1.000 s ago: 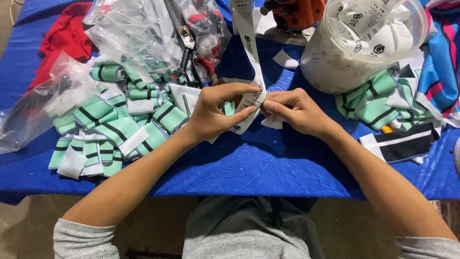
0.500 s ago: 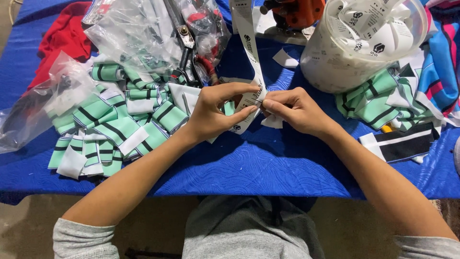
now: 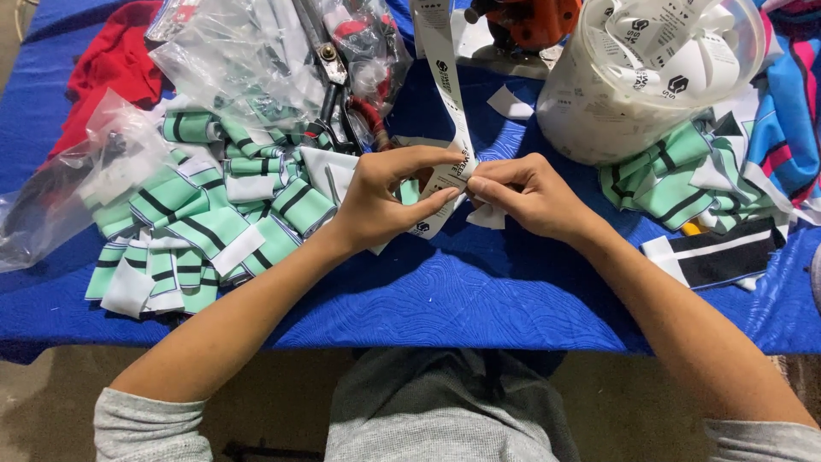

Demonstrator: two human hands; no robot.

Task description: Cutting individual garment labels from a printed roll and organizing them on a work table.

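A long white printed label tape (image 3: 438,60) runs down from the top of the view to the middle of the blue table (image 3: 479,291). My left hand (image 3: 385,201) pinches the tape's lower end between thumb and fingers. Touching it from the right, my right hand (image 3: 530,197) grips the same tape and a small white cut label beneath it. Both hands meet just above the tabletop. To the left lies a heap of green, white and black striped fabric pieces (image 3: 197,222).
A clear plastic tub (image 3: 633,94) full of white label tape stands at the back right. More striped pieces (image 3: 676,180) lie right of it. Clear plastic bags (image 3: 239,60), black scissors (image 3: 333,94), red cloth (image 3: 111,60) and an orange object (image 3: 534,21) crowd the back.
My hands have barely shifted; the fingers keep working the tape end at the same spot.
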